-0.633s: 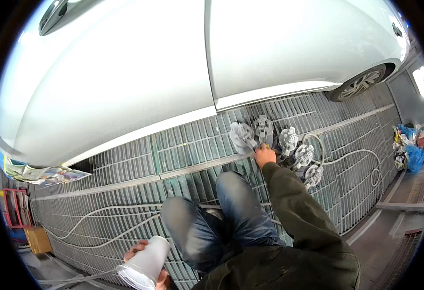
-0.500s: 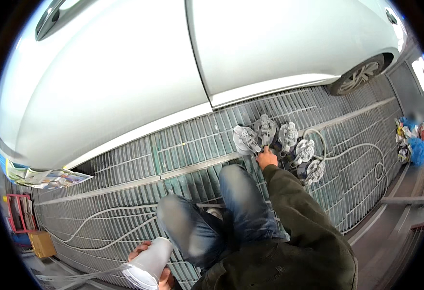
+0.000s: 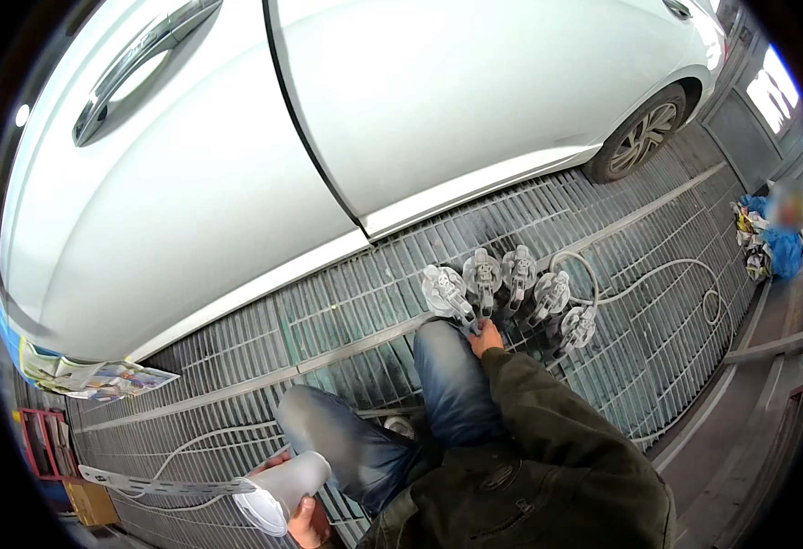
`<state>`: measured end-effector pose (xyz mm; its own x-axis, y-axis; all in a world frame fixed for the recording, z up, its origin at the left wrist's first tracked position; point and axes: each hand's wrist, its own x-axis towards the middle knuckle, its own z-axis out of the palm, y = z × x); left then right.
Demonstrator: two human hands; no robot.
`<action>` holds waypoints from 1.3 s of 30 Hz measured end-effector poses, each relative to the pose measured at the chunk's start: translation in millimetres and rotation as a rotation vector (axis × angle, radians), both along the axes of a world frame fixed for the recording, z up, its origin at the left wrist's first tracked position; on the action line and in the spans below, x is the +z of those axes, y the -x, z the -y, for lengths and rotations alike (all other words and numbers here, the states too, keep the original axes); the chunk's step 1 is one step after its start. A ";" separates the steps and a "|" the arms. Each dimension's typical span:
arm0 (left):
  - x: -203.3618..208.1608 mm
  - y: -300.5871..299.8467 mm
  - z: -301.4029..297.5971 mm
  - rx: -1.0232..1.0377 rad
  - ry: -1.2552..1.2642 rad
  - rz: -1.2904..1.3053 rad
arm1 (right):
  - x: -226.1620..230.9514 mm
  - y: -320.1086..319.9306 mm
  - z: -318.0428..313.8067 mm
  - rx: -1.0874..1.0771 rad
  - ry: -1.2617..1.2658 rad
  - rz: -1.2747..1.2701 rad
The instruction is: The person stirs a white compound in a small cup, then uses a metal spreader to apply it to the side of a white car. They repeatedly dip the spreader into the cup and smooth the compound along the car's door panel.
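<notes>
A pale, translucent cylindrical cup with a white rim lies tilted in my left hand, whose fingers wrap around it. From the rim end a flat perforated strip runs leftward; whether it sits inside the cup I cannot tell. Ahead of my right knee, my right hand is closed at the near end of a grey, gun-like tool with a round top. The fingertips are partly hidden. Several similar tools, such as a disc-topped one at the left, fan out over the floor.
A white car stands ahead, with masking paper at its lower left. Pale hose curls across the metal floor grating. A red rack and cardboard box stand left; a blue bag lies far right.
The view has shifted, showing more of the car door handle. My right hand stays at the tools, and my left keeps the cup, with the perforated strip now plainer to see.
</notes>
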<state>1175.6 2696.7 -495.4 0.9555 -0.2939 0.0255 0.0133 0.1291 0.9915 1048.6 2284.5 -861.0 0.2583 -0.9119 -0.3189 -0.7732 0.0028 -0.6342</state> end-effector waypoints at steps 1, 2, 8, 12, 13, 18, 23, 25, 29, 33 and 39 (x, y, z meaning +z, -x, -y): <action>0.1 1.3 1.2 -0.003 -0.002 -0.014 | -8.6 -0.4 5.9 -0.012 0.033 0.084; -1.2 1.6 1.7 -0.012 -0.009 -0.021 | -16.8 -2.2 11.9 -0.023 0.014 0.119; -6.7 6.8 -2.7 0.020 -0.046 -0.080 | 25.1 -42.0 26.5 0.084 -0.240 0.058; -5.7 5.5 -2.1 0.033 -0.057 -0.123 | 31.7 -58.1 36.2 0.102 -0.238 -0.072; -4.3 4.1 -1.1 0.035 -0.056 -0.131 | 30.8 -60.1 39.2 0.109 -0.222 -0.068; -6.4 -4.1 12.9 -0.025 0.010 -0.144 | 45.3 -78.8 48.5 0.222 -0.181 -0.173; 2.3 -24.4 56.8 -0.132 0.057 -0.109 | 68.4 -94.2 60.4 0.328 0.058 0.217; 5.1 -30.0 75.3 -0.187 0.074 -0.146 | 93.7 -82.3 79.4 0.381 0.106 0.295; -21.0 -32.5 93.1 -0.246 0.073 -0.227 | 250.2 -50.5 76.9 0.492 -0.228 0.426; -50.5 -39.4 147.9 -0.347 0.128 -0.219 | 399.0 -15.3 73.9 0.579 0.046 0.309; -55.3 -38.7 234.7 -0.435 0.067 0.038 | 558.9 16.7 57.3 0.824 0.682 0.019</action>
